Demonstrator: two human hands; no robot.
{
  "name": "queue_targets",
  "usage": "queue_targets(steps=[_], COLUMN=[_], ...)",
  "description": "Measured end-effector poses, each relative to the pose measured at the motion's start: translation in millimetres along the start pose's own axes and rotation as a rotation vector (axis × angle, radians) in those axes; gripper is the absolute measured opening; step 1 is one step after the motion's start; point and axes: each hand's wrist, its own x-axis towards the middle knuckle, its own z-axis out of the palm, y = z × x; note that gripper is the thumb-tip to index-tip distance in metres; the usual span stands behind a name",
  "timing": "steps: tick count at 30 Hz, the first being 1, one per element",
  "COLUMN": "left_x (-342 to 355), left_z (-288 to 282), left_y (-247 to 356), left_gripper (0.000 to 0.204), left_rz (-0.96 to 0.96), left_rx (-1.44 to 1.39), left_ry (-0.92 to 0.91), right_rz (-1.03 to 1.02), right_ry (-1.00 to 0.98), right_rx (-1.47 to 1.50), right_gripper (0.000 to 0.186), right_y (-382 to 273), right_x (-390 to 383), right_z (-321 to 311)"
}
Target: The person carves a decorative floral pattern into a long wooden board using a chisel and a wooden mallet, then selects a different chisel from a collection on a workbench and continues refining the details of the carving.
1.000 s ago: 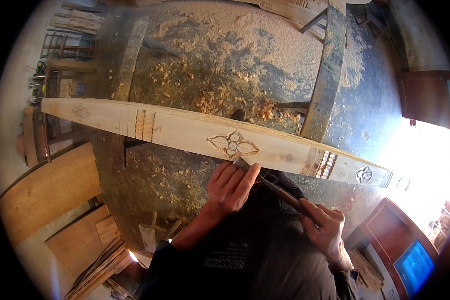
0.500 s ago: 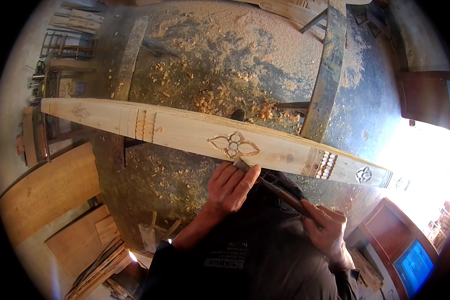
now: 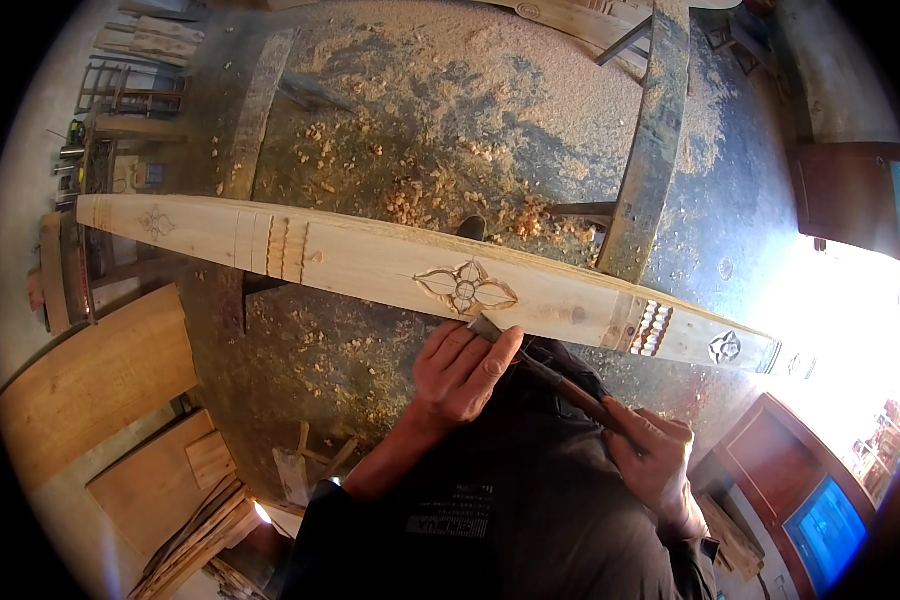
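Observation:
A long pale wooden beam [image 3: 370, 255] lies across in front of me. On its face is a part-carved four-petal flower [image 3: 466, 288] with pencil lines around it. Below the flower, my left hand [image 3: 462, 370] pinches the flat metal blade of a chisel [image 3: 560, 385] near its tip, with the fingers against the beam's lower edge. My right hand [image 3: 652, 455] is wrapped around the chisel's wooden handle, lower and to the right. The blade tip points up toward the flower. Further right the beam bears a carved wavy band [image 3: 652, 329] and a finished-looking flower [image 3: 725, 347].
Two worn trestle benches [image 3: 653, 150] run away from me under the beam. Wood shavings [image 3: 420, 200] and sawdust cover much of the floor. Boards [image 3: 90, 370] lean along the left wall, with scrap wood [image 3: 195, 540] below them. Bright light enters at the right, by a reddish cabinet [image 3: 795, 460].
The whole view has shifted very slightly to the left. Both hands keep the same hold on the chisel, and the blade stays just below the flower.

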Motion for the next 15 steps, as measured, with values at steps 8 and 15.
queue_targets(steps=[8, 15], left_x=[0.9, 0.8], left_z=[1.7, 0.7], left_y=[2.0, -1.4], left_gripper=[0.033, 0.033], left_rz=[-0.023, -0.007], left_rx=[-0.025, -0.01], left_ry=[0.028, 0.021], right_rz=[0.002, -0.009], right_ry=[0.003, 0.015], right_rx=[0.005, 0.019], right_gripper=[0.048, 0.048], right_y=[0.3, 0.8], right_x=[2.2, 4.1], right_z=[1.1, 2.4])
